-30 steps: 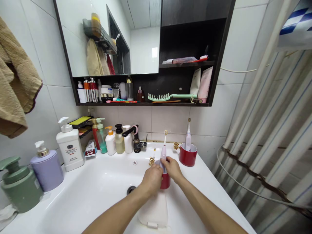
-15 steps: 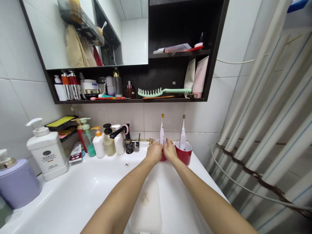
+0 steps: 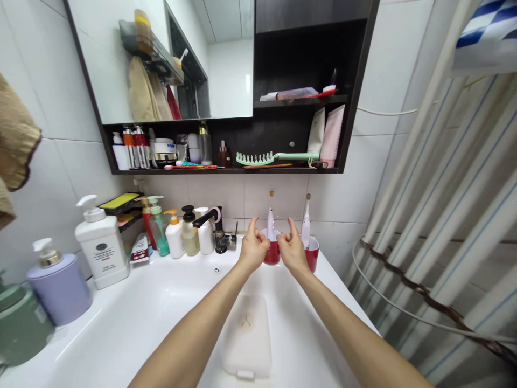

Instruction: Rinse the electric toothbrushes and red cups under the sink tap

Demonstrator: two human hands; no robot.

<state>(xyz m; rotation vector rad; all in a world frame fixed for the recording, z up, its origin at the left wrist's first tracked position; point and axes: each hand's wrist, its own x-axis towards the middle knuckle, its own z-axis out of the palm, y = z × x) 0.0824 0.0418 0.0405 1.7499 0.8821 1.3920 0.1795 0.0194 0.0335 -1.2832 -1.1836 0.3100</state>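
Observation:
My left hand (image 3: 254, 246) and my right hand (image 3: 293, 247) are raised on either side of a red cup (image 3: 272, 255) at the back of the sink. A finger or thumb of each points up; the other fingers are bent inward. Neither hand grips the cup; whether knuckles brush it I cannot tell. An electric toothbrush (image 3: 270, 222) with a pale pink handle stands upright in this cup. Partly behind my right hand is a second red cup (image 3: 312, 255), holding another pale electric toothbrush (image 3: 306, 227).
A whitish translucent box (image 3: 247, 342) lies in the white sink (image 3: 161, 323) below my forearms. Left of the black faucet (image 3: 220, 231) stand several pump bottles (image 3: 174, 240). Above hangs a dark cabinet (image 3: 283, 129) with a mirror and a green hairbrush (image 3: 255, 158). Pipes (image 3: 456, 215) run along the right.
My hands have let go of the nearer red cup and moved apart to its sides. The cup and its toothbrush stay upright. The view has shifted slightly left.

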